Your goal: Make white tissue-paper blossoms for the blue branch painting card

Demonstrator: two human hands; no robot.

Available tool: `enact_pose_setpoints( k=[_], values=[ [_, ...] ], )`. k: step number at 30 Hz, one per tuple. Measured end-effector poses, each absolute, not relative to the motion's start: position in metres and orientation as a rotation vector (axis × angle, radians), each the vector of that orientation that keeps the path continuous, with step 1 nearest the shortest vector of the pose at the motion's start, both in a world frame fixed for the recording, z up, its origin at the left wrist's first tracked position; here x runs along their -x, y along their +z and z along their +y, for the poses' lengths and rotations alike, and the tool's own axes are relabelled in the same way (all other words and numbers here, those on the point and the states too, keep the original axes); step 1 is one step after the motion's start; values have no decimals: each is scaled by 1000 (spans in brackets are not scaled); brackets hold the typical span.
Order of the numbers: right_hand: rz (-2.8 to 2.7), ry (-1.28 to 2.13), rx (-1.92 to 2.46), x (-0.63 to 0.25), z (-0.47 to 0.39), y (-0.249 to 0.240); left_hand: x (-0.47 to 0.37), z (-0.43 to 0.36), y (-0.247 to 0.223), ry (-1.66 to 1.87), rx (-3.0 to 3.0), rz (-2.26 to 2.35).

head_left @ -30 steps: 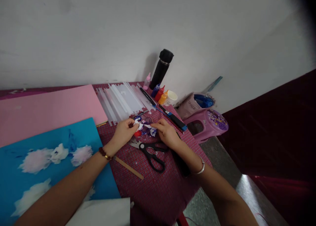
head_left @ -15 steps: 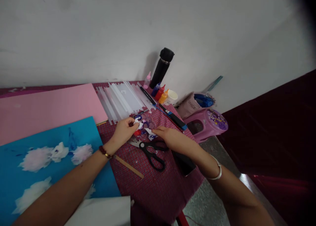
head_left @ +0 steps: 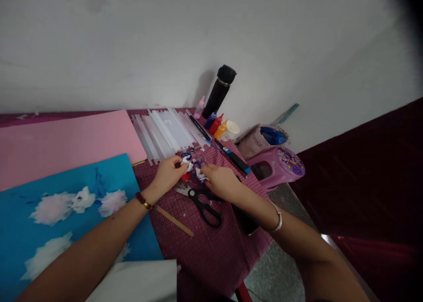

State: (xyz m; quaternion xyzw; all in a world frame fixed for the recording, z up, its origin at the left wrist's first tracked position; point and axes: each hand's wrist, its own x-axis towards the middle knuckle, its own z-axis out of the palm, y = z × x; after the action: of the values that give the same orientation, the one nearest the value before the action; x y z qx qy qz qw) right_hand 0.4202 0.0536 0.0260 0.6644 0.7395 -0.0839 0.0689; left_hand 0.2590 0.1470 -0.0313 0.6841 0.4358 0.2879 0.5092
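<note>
My left hand (head_left: 169, 173) is closed, its thumb and fingers pinching a crumpled white tissue with purple stains (head_left: 187, 162). Facing it, my right hand (head_left: 220, 179) has its fingers on another crumpled white piece (head_left: 201, 175), apparently gripping it. Between and behind the hands lie small clear and purple cups (head_left: 199, 158), and a red one (head_left: 186, 176) shows just under the left fingertips. Black-handled scissors (head_left: 205, 208) rest just in front of the hands, blades toward the left. Part of the cluster is hidden by my fingers.
A blue board (head_left: 82, 231) with white tissue flowers and a pink sheet (head_left: 66, 145) cover the left. Behind are white strips (head_left: 165, 130), small paint bottles (head_left: 216, 125), a black flask (head_left: 220, 90) and a white cup (head_left: 231, 129). A pink stool (head_left: 277, 165) stands right of the table.
My right hand has moved slightly left and its fingers have curled in around the white piece. My left hand keeps its pinch. The view has shifted slightly.
</note>
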Motion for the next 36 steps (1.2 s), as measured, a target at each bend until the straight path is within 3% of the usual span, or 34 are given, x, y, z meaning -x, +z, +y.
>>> enact_pose_setpoints(
  k=[7, 15, 23, 27, 30, 36],
  values=[
    [2176, -256, -2084, -429, 59, 15, -259, 148, -34, 693, -1644, 1056],
    [2394, -592, -1966, -441, 57, 12, -258, 151, -38, 703, -1648, 1062],
    [2365, -339, -2013, -439, 58, 19, -258, 151, -39, 698, -1663, 1058],
    [2500, -452, -2028, -446, 55, 18, -259, 150, -38, 699, -1645, 1053],
    [2524, -531, -2273, -448, 54, 11, -259, 150, -38, 699, -1636, 1042],
    [2616, -341, -2346, -426, 57, -4, -259, 150, -35, 697, -1618, 1050]
  ],
)
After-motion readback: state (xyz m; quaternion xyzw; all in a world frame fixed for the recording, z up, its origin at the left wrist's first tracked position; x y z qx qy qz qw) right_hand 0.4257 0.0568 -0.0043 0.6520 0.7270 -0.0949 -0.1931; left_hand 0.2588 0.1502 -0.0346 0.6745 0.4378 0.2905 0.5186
